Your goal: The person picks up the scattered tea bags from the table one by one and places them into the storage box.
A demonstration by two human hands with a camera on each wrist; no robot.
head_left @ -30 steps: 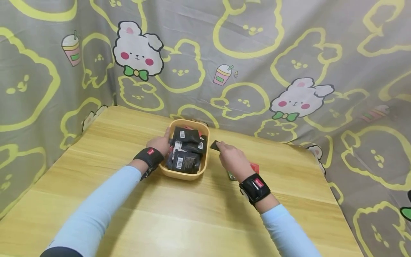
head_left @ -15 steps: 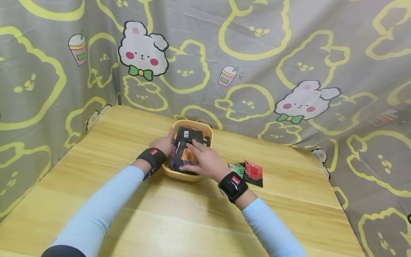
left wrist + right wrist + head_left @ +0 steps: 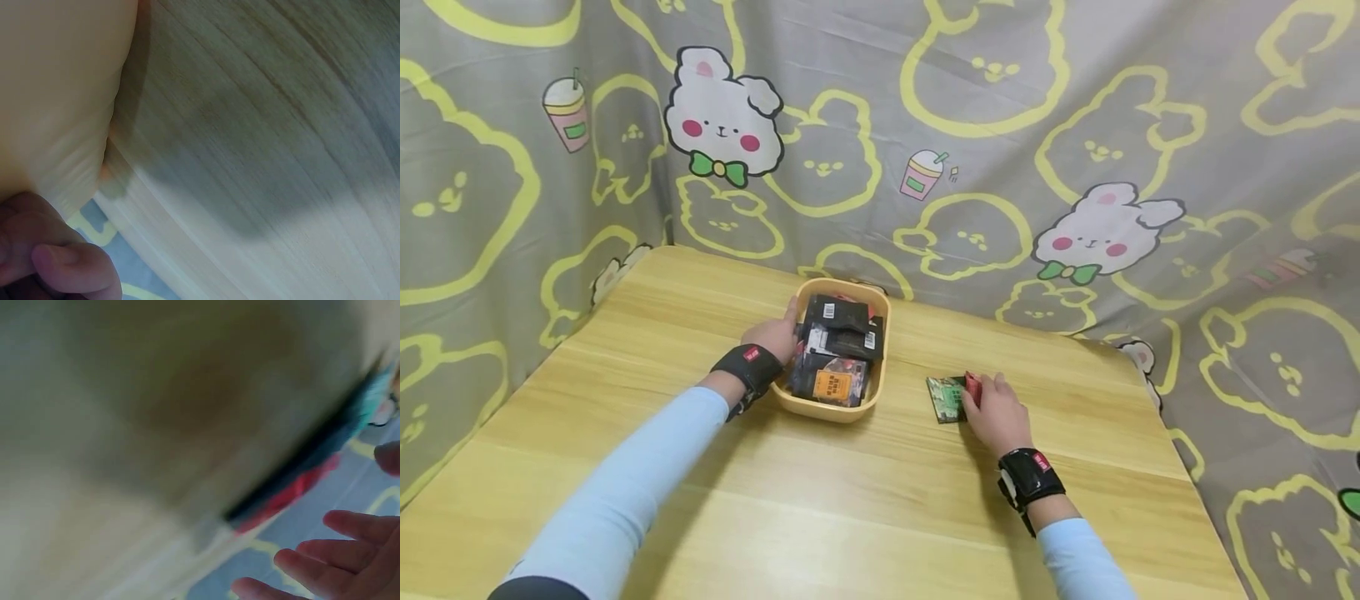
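In the head view, my left hand (image 3: 772, 337) holds the left rim of a yellow plastic basket (image 3: 823, 412). The left wrist view shows bent fingers (image 3: 81, 265) against the basket's pale outer wall (image 3: 56, 94). Several black packets (image 3: 838, 312) fill the basket, and one with an orange label (image 3: 833, 386) lies on top at the near end. To the right, my right hand (image 3: 1002, 417) is over a red packet (image 3: 973, 387), partly hiding it. A green packet (image 3: 947, 398) lies beside it. The right wrist view shows spread fingers (image 3: 325, 569) apart from the packets.
The wooden table (image 3: 820, 508) runs up to a grey curtain (image 3: 850, 75) printed with yellow outlines and white rabbits. The curtain also hangs along the left and right sides.
My right hand has laid the orange-labelled packet in the basket, let it go and moved right to the red and green packets. The left hand keeps its place on the basket.
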